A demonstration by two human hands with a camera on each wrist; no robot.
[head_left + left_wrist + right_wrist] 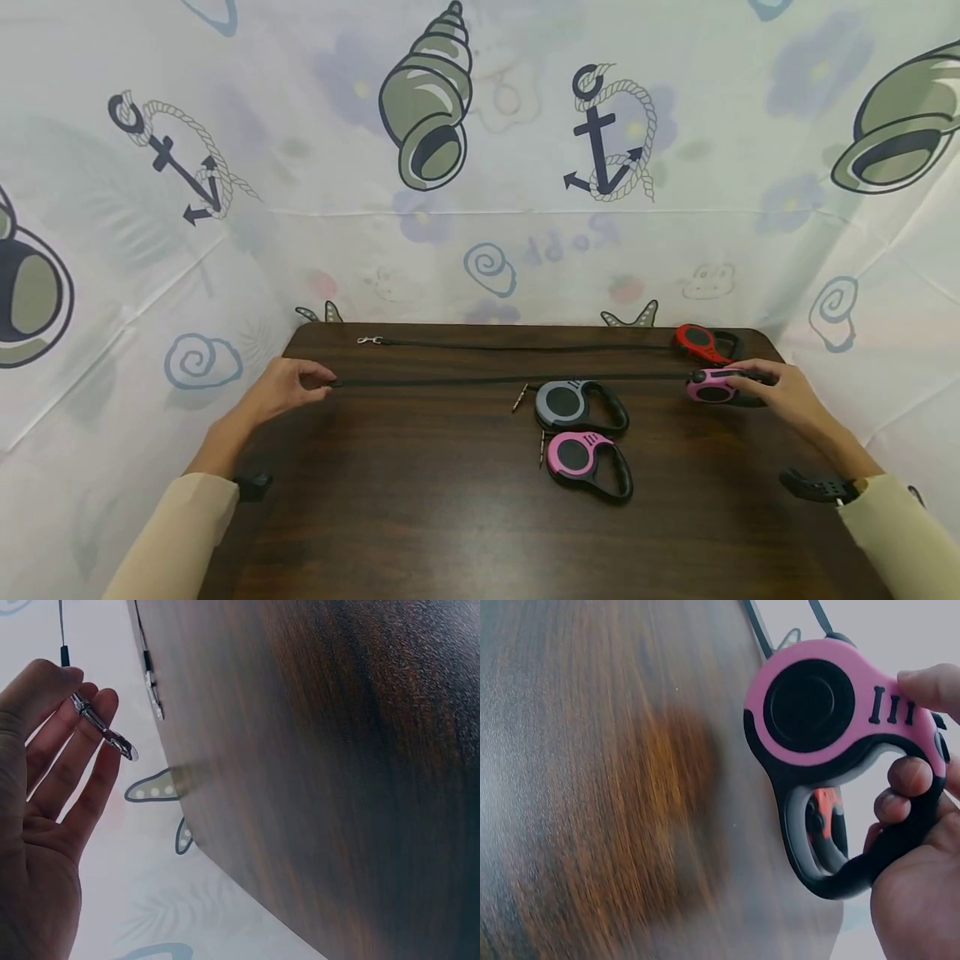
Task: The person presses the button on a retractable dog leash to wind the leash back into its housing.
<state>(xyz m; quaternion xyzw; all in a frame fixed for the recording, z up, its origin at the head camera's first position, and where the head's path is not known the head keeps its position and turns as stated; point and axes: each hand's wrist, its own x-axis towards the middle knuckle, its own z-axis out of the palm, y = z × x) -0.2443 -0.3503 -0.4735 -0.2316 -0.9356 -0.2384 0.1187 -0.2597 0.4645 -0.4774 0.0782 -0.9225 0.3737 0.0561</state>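
The left hand (288, 387) pinches the clip (105, 729), its other fingers (64, 774) loosely spread. The right hand (780, 396) curls round the handle (889, 864) of a pink leash (810, 701) over the table's (420, 475) right side. The cord (450, 382) runs straight between both hands. The grey leash (559, 403) and second pink leash (574, 454) lie mid-table; the red leash (697, 340) lies behind.

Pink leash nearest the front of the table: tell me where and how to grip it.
Grip the pink leash by its black loop handle, probably best from the right: the loop points right with a gap for fingers, while a metal clip lies at the left and the gray leash close beyond.
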